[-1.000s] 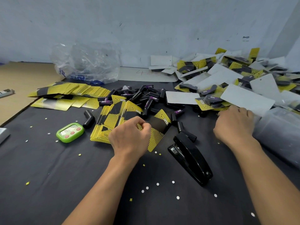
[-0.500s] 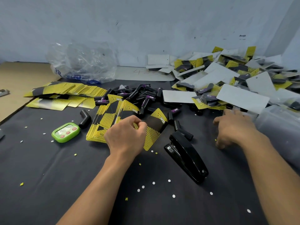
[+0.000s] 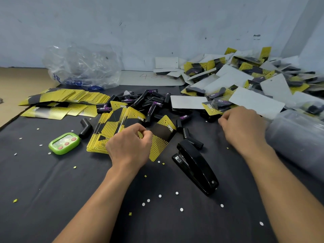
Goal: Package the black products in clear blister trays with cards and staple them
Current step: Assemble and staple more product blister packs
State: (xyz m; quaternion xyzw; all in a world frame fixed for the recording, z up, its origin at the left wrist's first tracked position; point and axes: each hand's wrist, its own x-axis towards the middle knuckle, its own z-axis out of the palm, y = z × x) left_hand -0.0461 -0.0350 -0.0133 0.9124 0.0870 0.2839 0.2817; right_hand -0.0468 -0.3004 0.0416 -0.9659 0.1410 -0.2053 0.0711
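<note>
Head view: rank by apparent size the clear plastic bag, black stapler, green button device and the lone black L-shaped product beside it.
1. clear plastic bag
2. black stapler, nearer the camera
3. green button device
4. black L-shaped product

card stack [image 3: 112, 130] laid at surface [image 3: 52, 199] centre | product pile [image 3: 149, 102] heaped just behind it | stapler [image 3: 194, 169] set right of stack | counter [image 3: 64, 142] placed left | finished packs [image 3: 245, 79] piled at far-right corner | bag [image 3: 82, 67] at far edge, left
</note>
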